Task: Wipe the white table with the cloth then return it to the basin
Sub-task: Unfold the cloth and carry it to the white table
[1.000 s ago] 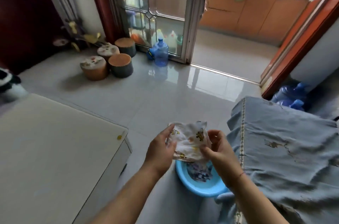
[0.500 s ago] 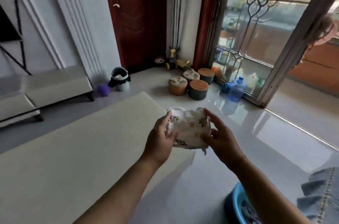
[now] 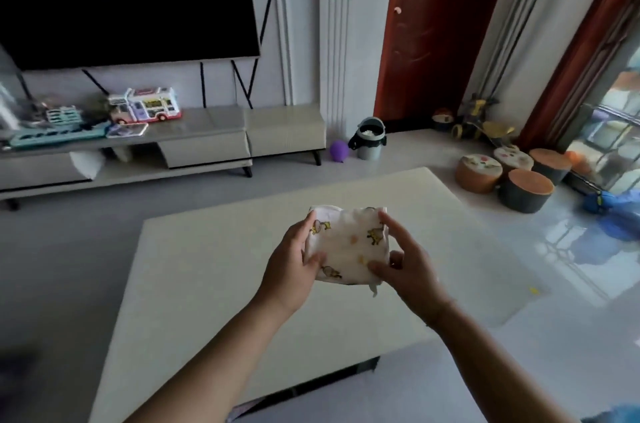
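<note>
The person is holding the cloth [image 3: 347,244] up in the air between both hands, above the near half of the white surface [image 3: 214,284]. The left hand [image 3: 294,267] is pinching the cloth's left edge, thumb on the front and fingers curled behind. The right hand [image 3: 405,267] is pinching the right edge, with its index finger lying along the upper corner. The cloth is folded into a compact pad, its longer side running left to right between the hands. The surface is lying directly below and ahead of the cloth, so the coming move is probably a short drop straight down. Neither hand is clearly nearer. The basin is not clearly in view.
</note>
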`<state>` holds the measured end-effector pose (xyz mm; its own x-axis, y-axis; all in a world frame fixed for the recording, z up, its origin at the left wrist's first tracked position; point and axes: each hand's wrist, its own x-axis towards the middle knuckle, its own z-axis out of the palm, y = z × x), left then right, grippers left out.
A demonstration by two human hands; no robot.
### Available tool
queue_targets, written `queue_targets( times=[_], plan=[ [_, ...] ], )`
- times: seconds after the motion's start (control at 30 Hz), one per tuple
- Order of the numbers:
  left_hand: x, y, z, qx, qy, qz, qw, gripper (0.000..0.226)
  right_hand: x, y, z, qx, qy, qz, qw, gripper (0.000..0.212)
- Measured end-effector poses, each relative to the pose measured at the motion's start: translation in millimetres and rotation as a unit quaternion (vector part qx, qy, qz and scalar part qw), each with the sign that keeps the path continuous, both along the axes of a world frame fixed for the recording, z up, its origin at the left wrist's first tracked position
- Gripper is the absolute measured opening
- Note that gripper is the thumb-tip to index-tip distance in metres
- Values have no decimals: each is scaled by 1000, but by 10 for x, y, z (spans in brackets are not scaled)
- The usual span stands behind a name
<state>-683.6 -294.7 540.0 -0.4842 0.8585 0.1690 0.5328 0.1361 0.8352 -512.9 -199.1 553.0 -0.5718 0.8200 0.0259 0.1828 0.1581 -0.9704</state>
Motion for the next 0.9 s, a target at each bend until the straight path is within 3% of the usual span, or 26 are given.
queue_targets(
  times=[0.4, 0.6, 0.9],
  plan=[
    [-1389, -1580, -649, -41, -58, 163, 984, 69, -1807, -1040, -601, 33, -89, 161, 982, 79],
    [-1959, -1848, -1069, -69, -78, 219, 970, 69, -2538, -1192, -992, 21, -123, 218, 968, 79],
    [-2643, -1945, -1945, -155, -124, 223, 954, 68, -3297, -1305, -1901, -24, -216, 258, 941, 80]
  ],
)
